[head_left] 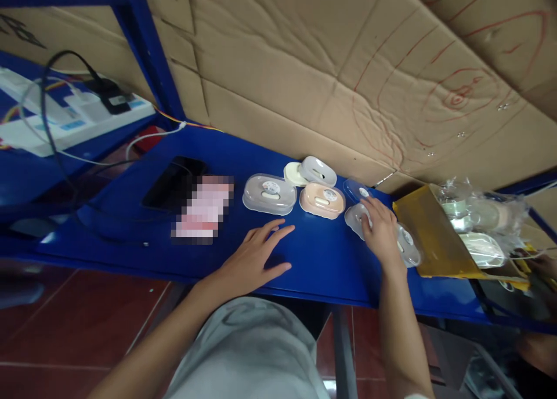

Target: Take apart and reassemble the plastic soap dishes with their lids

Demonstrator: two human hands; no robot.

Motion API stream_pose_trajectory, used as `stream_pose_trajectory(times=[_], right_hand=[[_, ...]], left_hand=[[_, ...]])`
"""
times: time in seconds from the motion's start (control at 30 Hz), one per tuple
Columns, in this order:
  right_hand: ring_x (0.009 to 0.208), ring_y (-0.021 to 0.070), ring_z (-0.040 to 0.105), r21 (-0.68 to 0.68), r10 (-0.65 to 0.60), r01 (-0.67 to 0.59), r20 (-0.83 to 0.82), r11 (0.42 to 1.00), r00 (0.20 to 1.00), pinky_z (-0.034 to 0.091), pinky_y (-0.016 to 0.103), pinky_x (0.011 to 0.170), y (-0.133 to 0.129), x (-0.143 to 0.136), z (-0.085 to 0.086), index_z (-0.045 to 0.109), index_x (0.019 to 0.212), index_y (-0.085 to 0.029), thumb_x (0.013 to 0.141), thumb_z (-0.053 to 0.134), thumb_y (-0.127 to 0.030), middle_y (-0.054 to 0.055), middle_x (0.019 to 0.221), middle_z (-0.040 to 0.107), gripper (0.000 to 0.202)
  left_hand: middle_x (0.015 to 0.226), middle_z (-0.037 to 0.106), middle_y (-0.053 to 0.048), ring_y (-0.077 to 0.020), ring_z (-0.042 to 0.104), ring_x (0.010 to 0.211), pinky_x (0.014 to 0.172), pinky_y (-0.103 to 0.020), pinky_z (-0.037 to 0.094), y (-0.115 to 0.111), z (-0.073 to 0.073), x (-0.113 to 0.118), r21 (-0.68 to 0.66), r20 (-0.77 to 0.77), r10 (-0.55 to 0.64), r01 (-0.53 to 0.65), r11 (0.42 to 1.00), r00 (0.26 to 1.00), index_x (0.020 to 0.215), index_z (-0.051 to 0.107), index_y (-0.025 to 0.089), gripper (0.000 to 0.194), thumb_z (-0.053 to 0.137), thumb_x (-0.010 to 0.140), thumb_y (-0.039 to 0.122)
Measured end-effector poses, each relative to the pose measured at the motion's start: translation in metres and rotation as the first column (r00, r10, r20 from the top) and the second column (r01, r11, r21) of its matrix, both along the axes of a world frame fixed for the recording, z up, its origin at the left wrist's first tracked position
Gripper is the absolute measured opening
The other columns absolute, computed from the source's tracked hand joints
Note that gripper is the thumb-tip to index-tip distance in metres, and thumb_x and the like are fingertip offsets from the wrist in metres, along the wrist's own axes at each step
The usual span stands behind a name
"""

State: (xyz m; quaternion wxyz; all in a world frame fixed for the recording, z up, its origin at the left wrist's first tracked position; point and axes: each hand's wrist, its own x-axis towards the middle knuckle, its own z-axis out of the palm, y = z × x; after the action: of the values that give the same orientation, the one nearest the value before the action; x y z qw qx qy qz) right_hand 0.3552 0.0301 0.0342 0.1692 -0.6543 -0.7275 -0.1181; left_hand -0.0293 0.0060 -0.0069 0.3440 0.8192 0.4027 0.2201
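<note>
My left hand (256,255) is held over the blue tabletop with its fingers spread and nothing in them. Just beyond it sits a grey oval soap box (268,195) with a clear lid and a round label. A peach soap box (322,200) stands to its right. My right hand (382,228) reaches over a grey-white oval piece (355,220), thumb apart from the curved fingers. Its fingertips come to the near edge of a clear lid (357,189); I cannot tell whether they touch. Another grey-white piece (408,247) is partly hidden by this hand.
Behind the boxes lie a cream piece (294,174) and a grey piece (319,171). An open carton (429,236) with bagged pieces stands right. At left are a black phone (174,181), a blurred pink item (204,209), cables and a power strip (100,123). Cardboard (296,68) lines the back.
</note>
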Motion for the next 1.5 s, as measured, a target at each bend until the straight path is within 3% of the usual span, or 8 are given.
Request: stream_pose_trajectory(times=[0.1,0.23,0.47,0.6,0.9,1.13,1.33,1.5], right_hand=[[0.15,0.041,0.052,-0.105,-0.016,0.017,0.011,0.994,1.0,0.037,0.071,0.12,0.053,-0.007,0.012,0.061,0.151,-0.018,0.105,0.043,-0.026,0.021,0.159,0.059,0.05],[0.143,0.0312,0.061,-0.212,0.158,-0.159,-0.023,0.964,0.987,0.046,0.055,0.12,0.109,-0.025,0.021,0.066,0.148,-0.023,0.103,0.048,-0.021,0.012,0.153,0.067,0.048],[0.122,0.0279,0.075,-0.41,0.287,-0.294,-0.08,0.864,0.955,0.057,0.041,0.104,0.159,-0.058,0.023,0.074,0.139,-0.026,0.104,0.065,-0.041,0.005,0.135,0.079,0.039],[0.122,0.0318,0.075,-0.406,0.266,-0.262,-0.048,0.876,0.963,0.055,0.043,0.104,0.16,-0.078,0.021,0.075,0.136,-0.026,0.098,0.075,-0.039,0.007,0.134,0.079,0.04],[0.137,0.0304,0.063,-0.287,0.355,-0.347,-0.027,0.893,0.935,0.043,0.048,0.114,0.145,-0.09,0.018,0.07,0.142,-0.023,0.111,0.048,-0.028,0.012,0.146,0.072,0.038],[0.141,0.0348,0.058,-0.384,0.471,-0.424,0.031,0.82,0.882,0.042,0.05,0.112,0.176,-0.115,0.016,0.065,0.147,-0.022,0.089,0.086,-0.035,0.015,0.152,0.065,0.063],[0.132,0.034,0.062,-0.404,0.502,-0.422,0.11,0.811,0.858,0.039,0.046,0.112,0.177,-0.124,0.029,0.076,0.128,-0.018,0.091,0.079,-0.027,0.016,0.136,0.073,0.038],[0.115,0.0329,0.067,-0.31,0.421,-0.367,0.129,0.877,0.898,0.045,0.043,0.102,0.145,-0.096,0.051,0.073,0.126,-0.015,0.098,0.063,-0.033,0.015,0.122,0.075,0.035]], left_hand=[[0.173,0.037,-0.009,-0.0363,0.047,0.15,0.121,-0.058,0.045,0.0,-0.003,0.0,0.039,0.0,0.004,-0.004,0.999,1.0,0.167,0.038,0.037,0.069,0.066,0.104,0.042],[0.171,0.042,-0.008,-0.0351,0.049,0.148,0.122,-0.057,0.046,0.001,-0.008,0.001,0.092,-0.013,-0.001,0.002,0.996,1.0,0.164,0.044,0.037,0.064,0.067,0.104,0.041],[0.17,0.043,-0.007,-0.0331,0.05,0.146,0.121,-0.055,0.045,0.001,-0.009,0.001,0.099,-0.031,-0.009,0.012,0.995,0.999,0.162,0.046,0.038,0.059,0.064,0.106,0.04],[0.17,0.042,-0.007,-0.0334,0.048,0.147,0.123,-0.057,0.042,0.001,-0.009,0.001,0.111,-0.039,-0.016,0.021,0.994,0.999,0.162,0.045,0.038,0.057,0.062,0.108,0.04],[0.17,0.042,-0.007,-0.0335,0.048,0.147,0.123,-0.056,0.043,0.001,-0.008,0.001,0.1,-0.02,-0.01,0.012,0.995,1.0,0.163,0.045,0.037,0.058,0.062,0.107,0.039],[0.167,0.046,-0.008,-0.0328,0.052,0.145,0.122,-0.055,0.046,0.0,-0.005,0.002,0.12,-0.018,0.001,0.001,0.993,1.0,0.162,0.047,0.036,0.058,0.064,0.106,0.036],[0.167,0.046,-0.009,-0.033,0.05,0.147,0.123,-0.056,0.043,0.001,-0.001,0.002,0.1,-0.043,-0.017,0.022,0.995,0.999,0.161,0.047,0.033,0.056,0.062,0.107,0.036],[0.166,0.048,-0.008,-0.0324,0.051,0.146,0.122,-0.055,0.044,0.001,-0.004,0.001,0.117,-0.01,-0.028,0.029,0.993,1.0,0.161,0.047,0.035,0.056,0.062,0.107,0.037]])
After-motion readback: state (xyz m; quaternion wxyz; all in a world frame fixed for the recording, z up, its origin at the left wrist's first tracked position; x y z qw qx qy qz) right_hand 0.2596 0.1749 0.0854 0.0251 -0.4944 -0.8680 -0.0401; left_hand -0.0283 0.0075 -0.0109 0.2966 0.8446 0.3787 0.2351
